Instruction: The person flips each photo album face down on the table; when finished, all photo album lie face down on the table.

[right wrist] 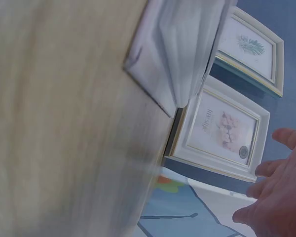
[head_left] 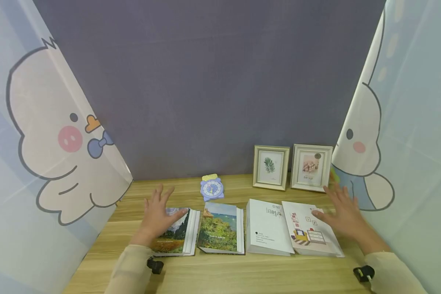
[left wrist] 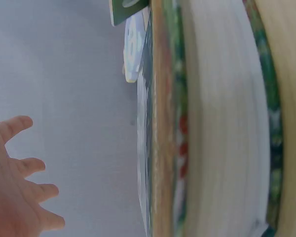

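Observation:
My left hand (head_left: 156, 218) hovers with spread fingers over the leftmost photo album (head_left: 170, 243), which has a dark landscape cover. Beside that lies a photo album with a green seaside cover (head_left: 220, 230). Farther right are a white album with Chinese lettering (head_left: 266, 224) and, against it, a white album with a furniture drawing (head_left: 306, 232). Above the right part of this last one, my right hand (head_left: 343, 214) is held with fingers apart, gripping nothing. Thick page edges (left wrist: 222, 118) fill much of the left wrist view, with the left hand (left wrist: 19, 192) clear of them.
A purple-blue clock (head_left: 212, 188) lies behind the albums. Two picture frames, one with a leaf print (head_left: 270, 167) and one with a pinkish print (head_left: 311, 168), stand at the back right. A grey curtain (head_left: 206, 90) closes off the wooden table's (head_left: 206, 273) far side; printed cloths hang left and right.

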A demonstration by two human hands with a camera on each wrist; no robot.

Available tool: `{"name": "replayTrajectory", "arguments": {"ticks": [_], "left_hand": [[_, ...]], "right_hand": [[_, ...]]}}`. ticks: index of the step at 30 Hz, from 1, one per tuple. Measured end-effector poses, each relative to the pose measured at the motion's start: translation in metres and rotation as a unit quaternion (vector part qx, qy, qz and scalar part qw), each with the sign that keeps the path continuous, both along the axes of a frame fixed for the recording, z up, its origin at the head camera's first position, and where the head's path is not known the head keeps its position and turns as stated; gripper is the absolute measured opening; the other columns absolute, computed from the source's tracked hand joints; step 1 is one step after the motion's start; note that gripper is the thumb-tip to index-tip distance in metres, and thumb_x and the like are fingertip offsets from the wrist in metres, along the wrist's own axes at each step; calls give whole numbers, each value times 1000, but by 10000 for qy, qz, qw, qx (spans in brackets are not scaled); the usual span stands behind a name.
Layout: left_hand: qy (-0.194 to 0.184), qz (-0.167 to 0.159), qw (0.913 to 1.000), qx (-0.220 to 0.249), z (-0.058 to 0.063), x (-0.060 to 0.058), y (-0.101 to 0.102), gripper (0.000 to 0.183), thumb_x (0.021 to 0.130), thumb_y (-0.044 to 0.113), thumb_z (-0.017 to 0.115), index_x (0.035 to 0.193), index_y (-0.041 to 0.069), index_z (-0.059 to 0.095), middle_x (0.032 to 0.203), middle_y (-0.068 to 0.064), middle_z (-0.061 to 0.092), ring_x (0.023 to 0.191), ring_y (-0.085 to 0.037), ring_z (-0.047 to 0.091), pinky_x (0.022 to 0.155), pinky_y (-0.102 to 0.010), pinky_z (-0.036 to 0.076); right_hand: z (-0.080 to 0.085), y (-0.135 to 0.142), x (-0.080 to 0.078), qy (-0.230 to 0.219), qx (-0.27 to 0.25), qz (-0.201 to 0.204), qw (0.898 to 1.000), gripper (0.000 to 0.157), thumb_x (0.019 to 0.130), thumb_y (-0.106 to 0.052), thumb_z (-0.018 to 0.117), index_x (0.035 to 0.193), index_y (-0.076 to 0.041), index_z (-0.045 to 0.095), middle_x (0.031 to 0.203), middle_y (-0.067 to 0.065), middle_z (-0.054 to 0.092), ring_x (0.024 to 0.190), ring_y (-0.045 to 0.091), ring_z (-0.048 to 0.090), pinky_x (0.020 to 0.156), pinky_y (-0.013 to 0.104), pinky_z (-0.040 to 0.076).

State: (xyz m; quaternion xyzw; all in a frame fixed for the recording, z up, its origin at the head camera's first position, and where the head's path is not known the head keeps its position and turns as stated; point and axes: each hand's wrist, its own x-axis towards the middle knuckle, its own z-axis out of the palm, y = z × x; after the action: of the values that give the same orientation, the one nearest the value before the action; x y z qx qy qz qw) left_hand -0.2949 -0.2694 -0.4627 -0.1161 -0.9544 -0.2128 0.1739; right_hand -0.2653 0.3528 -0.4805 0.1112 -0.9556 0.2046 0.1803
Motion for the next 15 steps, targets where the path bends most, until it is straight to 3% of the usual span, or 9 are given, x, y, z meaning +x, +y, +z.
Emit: {"name": "replayTrajectory", "arguments": {"ticks": [9, 15], "left_hand": [[127, -227, 9992, 307, -1, 11, 17, 96, 88, 68, 73, 163, 20, 39, 169, -23, 23, 155, -50, 15, 117, -79, 3], [224, -414, 9974, 547, -3, 19, 31, 94, 88, 63, 77, 161, 17, 41, 167, -22, 28, 153, -51, 19, 116, -80, 10]], "right_hand": [[-3, 0, 11, 27, -255, 201, 9995, 100, 94, -46, 76, 163, 3, 24, 166, 38, 4, 151, 61, -7, 114, 70, -21], [-4, 4, 17, -57, -435, 212, 9988, 99, 96, -42, 75, 167, -3, 18, 167, 38, 6, 153, 59, -3, 113, 78, -13]]}}
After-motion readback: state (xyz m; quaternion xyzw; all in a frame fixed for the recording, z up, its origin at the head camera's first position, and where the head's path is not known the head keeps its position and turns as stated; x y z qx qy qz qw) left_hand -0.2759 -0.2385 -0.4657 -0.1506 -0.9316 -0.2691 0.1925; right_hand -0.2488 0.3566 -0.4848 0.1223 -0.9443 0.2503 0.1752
